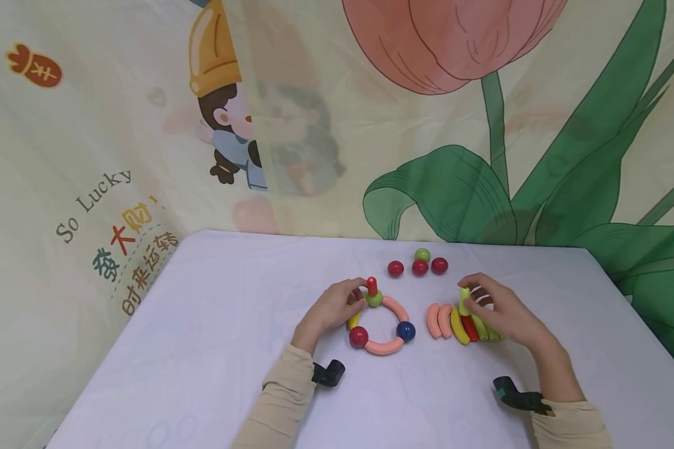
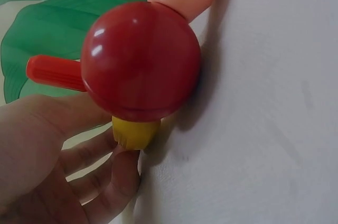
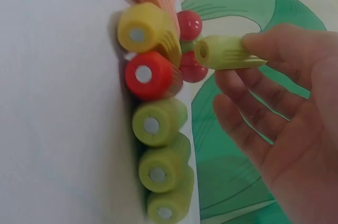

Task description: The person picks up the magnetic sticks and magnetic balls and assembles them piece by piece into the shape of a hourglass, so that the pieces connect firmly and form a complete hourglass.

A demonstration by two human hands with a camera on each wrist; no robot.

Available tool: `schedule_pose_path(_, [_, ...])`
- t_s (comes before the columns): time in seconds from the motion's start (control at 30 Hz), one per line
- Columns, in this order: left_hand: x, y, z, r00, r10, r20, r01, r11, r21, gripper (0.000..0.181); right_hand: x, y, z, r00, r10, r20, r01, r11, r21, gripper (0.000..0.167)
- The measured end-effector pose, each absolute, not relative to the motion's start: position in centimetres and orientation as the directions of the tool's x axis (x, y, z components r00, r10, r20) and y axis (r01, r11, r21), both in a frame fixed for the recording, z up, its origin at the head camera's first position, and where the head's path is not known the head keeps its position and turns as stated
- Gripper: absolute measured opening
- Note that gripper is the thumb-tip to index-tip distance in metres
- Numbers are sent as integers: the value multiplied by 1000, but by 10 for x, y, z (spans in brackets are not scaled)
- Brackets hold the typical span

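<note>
On the bench, left of a row of loose bars, lies a ring made up of a red ball, a blue ball, a green ball, two pink arcs and a yellow arc. A red stick stands upright on the green ball. At that side of the ring, the left hand has its fingers bent about the yellow arc; the red ball hides much of the grip, so I can't be sure whether they touch the green ball too.

Above the row, the right hand pinches a green bar between thumb and fingers, clear of the bars below: pink, yellow, red and three more green. Behind the row, near the far edge, sit three loose red balls and one green.

The step in hand looks like picking a bar to add while the ring is steadied. The next move probably calls for bringing the green bar across to the ring, one end squared to a ball, with the left hand's hold firm but light, since a knock could tip the red stick. Which ball, I can't tell.
</note>
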State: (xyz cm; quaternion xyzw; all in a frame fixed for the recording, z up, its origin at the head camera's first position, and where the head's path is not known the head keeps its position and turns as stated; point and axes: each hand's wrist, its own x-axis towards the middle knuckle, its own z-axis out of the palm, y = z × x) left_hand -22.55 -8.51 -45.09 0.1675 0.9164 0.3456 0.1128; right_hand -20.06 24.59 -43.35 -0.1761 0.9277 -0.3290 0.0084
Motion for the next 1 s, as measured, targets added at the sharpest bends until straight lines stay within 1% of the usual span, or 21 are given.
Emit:
schedule_pose_path(0.4, [-226, -84, -450, -918, 385, -91, 231, 708, 668, 39, -200, 234, -434, -935, -343, 89, -319, 707, -631, 30])
schedule_pose_path(0.57, [-226, -84, -451, -918, 385, -93, 230, 710, 666, 39, -200, 230, -433, -937, -340, 78, -310, 709, -633, 31])
schedule_pose_path(0.8, [-226, -84, -452, -923, 370, -102, 213, 715, 665, 39, -200, 224, -435, -939, -337, 71, -304, 712, -633, 37])
schedule_pose_path(1.0, [-226, -84, -452, -924, 367, -105, 206, 713, 670, 39, -199, 218, -434, -925, -369, 94, -337, 681, -649, 29])
